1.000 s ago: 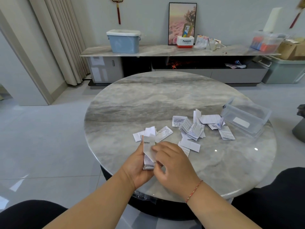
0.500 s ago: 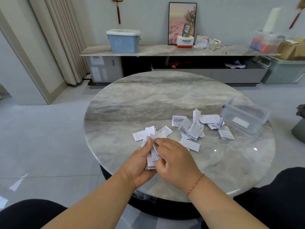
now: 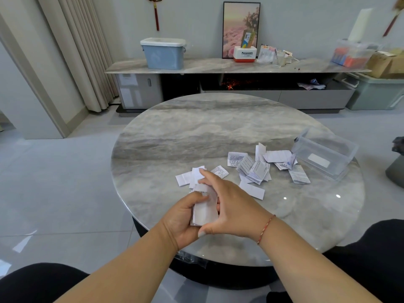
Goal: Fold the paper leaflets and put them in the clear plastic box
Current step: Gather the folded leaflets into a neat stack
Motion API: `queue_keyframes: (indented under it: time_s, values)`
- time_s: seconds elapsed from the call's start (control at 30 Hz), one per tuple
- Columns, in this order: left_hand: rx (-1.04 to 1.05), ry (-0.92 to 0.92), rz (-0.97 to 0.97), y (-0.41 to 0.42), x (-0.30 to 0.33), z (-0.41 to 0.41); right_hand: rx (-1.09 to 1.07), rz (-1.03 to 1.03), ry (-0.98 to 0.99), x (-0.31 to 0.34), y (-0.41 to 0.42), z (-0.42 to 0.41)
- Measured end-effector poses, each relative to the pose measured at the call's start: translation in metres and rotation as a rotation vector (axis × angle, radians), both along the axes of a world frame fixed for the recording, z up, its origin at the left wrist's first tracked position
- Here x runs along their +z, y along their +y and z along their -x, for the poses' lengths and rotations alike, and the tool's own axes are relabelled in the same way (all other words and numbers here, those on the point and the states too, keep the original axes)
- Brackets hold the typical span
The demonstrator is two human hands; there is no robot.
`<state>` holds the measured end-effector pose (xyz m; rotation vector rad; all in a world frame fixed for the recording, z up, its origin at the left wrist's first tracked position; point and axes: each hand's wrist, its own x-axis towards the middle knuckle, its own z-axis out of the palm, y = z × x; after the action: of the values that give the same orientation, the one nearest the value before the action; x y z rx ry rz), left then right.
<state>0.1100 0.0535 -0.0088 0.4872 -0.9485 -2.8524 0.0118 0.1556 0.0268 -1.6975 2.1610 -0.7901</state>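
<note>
Seen from above, looking down at a round marble bench (image 3: 196, 132). Left hand (image 3: 181, 219) curled round a small stack of folded leaflets (image 3: 204, 209), long axis running away from the body. Right hand (image 3: 234, 206) arched over the stack, fingers (image 3: 208, 174) straight and spread toward loose leaflets (image 3: 188, 177) lying just beyond, thumb under the stack's near end. Whether the right hand is gripping the stack or only touching it cannot be told. More unfolded leaflets (image 3: 253, 169) scattered to the right, between the hands and the clear plastic box (image 3: 323, 156). Box open at the far right edge of the bench, nearer the right hand, apparently empty. Nothing upright in the way; only flat paper along the path.
</note>
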Motion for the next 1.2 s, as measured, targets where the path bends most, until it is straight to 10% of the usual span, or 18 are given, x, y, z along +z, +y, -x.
queue_keyframes:
  time_s: [0.7,0.83,0.9,1.0,1.2]
  values:
    - [0.034,-0.225,-0.042,-0.002,-0.002,0.003,0.017,-0.048,-0.038,-0.005,-0.003,0.000]
    - [0.132,-0.272,-0.117,-0.008,-0.008,0.004,-0.526,0.178,-0.005,-0.037,0.015,0.060]
    - [0.149,-0.296,-0.098,-0.010,-0.010,0.004,-0.770,-0.028,0.147,-0.052,0.025,0.089]
    - [0.163,-0.336,-0.063,-0.010,-0.010,0.006,-0.809,-0.312,0.142,-0.068,0.029,0.103]
    - [0.180,-0.306,-0.064,-0.007,-0.014,0.008,-0.806,-0.186,0.106,-0.070,0.026,0.102]
